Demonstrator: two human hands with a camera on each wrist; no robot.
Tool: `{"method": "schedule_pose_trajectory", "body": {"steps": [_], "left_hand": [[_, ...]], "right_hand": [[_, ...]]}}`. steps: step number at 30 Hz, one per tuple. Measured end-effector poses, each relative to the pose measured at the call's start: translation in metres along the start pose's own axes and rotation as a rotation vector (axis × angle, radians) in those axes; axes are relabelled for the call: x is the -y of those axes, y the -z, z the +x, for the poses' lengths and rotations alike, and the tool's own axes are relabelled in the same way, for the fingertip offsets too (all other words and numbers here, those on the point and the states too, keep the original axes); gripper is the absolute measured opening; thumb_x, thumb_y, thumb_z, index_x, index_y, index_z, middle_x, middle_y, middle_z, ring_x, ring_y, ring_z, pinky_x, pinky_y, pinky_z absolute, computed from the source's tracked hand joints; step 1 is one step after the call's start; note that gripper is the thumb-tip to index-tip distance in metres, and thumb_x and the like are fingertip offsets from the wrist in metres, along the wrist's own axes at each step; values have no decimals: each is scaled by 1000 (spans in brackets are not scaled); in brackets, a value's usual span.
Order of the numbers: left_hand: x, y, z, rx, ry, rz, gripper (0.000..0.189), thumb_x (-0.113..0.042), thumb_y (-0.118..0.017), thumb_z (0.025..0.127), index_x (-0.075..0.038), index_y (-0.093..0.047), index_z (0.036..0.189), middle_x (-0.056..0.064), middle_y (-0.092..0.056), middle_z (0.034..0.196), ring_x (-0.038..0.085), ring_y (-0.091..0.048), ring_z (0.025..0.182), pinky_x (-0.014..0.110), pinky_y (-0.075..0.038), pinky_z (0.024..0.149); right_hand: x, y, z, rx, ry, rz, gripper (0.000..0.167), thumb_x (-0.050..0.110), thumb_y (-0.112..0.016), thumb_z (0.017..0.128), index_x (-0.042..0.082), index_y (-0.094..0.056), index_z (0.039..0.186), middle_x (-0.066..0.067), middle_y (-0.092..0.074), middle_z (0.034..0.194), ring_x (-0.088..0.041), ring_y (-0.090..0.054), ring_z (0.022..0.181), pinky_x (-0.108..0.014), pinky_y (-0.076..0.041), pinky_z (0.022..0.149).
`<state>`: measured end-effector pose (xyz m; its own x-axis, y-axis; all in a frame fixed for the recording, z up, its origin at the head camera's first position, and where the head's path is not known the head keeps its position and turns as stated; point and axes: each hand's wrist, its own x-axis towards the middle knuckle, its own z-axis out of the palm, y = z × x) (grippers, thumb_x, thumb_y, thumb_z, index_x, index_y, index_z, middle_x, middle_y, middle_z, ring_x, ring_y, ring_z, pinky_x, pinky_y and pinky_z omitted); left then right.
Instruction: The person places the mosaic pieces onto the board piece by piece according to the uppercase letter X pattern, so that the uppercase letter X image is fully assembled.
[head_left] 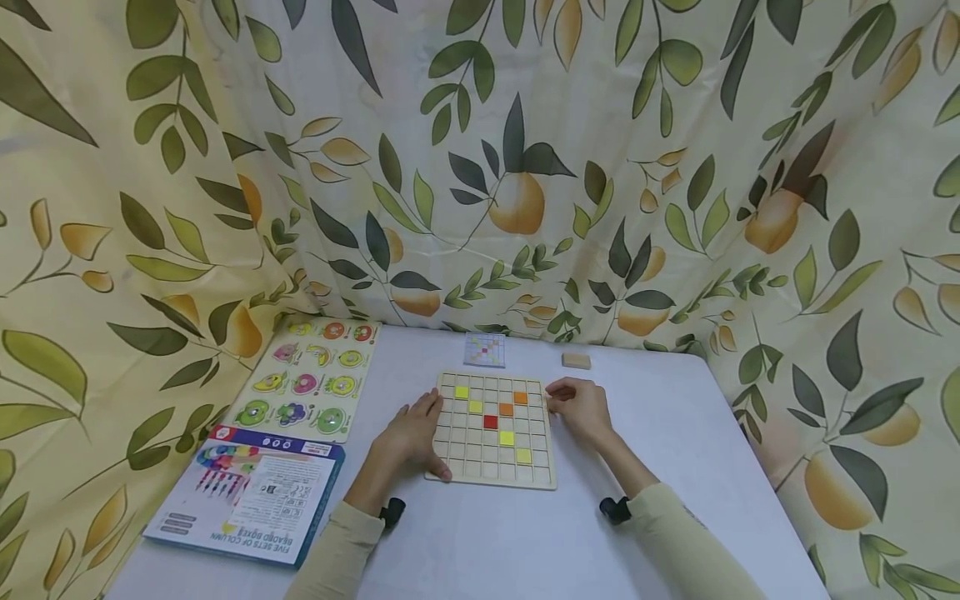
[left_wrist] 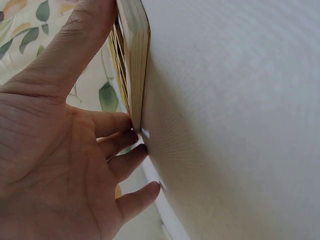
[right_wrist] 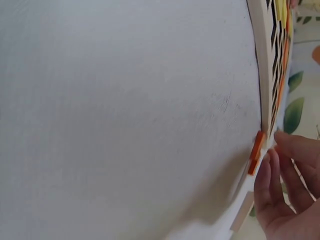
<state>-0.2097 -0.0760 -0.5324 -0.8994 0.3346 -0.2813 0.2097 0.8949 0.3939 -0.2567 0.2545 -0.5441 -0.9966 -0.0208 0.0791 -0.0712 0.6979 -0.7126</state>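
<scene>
A square wooden grid board point(head_left: 459, 458) lies on the table, with yellow, red and orange tiles in some cells. My left hand point(head_left: 408, 437) rests along its left side, fingers extended at the edge and thumb at the near left corner. In the left wrist view, that hand point(left_wrist: 65, 150) touches the board's rim point(left_wrist: 135, 60). By the board's upper right edge is my right hand point(head_left: 581, 408), fingers bent. The right wrist view puts its fingertips close beside orange tiles point(right_wrist: 257, 146) near the board; whether they pinch one is unclear.
Behind the board lie a small patterned card point(head_left: 484, 350) and a small tan block point(head_left: 576, 361). To the left are a sheet of fruit pictures point(head_left: 307, 379) and a flat printed box point(head_left: 247, 496). A leaf-patterned curtain point(head_left: 465, 225) borders the table point(head_left: 480, 550).
</scene>
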Motion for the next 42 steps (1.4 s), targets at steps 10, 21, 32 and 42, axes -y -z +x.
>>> {"method": "schedule_pose_trajectory", "body": {"steps": [10, 21, 32, 42], "left_hand": [[2, -3, 0, -11, -4, 10, 145, -54, -101, 52, 0, -26, 164, 17, -19, 173, 32, -17, 160, 54, -20, 128], [2, -2, -1, -23, -24, 16, 144, -54, -101, 52, 2, -27, 163, 18, -20, 172, 33, -17, 160, 55, -21, 128], [1, 0, -3, -30, -27, 22, 144, -52, -101, 53, 2, -26, 163, 19, -20, 172, 33, -17, 160, 54, -19, 129], [0, -3, -1, -17, -13, 46, 143, -51, -100, 56, 2, -23, 164, 17, -17, 173, 32, -15, 160, 54, -19, 129]], "right_hand": [[-15, 9, 0, 68, 5, -74, 31, -1, -83, 84, 9, -80, 113, -4, -78, 107, -20, -71, 93, -33, -59, 75], [-21, 9, 1, 89, 25, -94, 28, 4, -85, 84, 7, -79, 112, -7, -78, 112, -19, -72, 93, -35, -61, 77], [-18, 13, 0, 59, 28, -93, 29, 4, -88, 81, 6, -80, 109, -4, -77, 97, -17, -70, 84, -30, -58, 69], [-11, 13, -1, -14, -11, -3, 22, 6, -84, 85, 10, -81, 106, -3, -76, 93, -18, -70, 81, -27, -56, 66]]}}
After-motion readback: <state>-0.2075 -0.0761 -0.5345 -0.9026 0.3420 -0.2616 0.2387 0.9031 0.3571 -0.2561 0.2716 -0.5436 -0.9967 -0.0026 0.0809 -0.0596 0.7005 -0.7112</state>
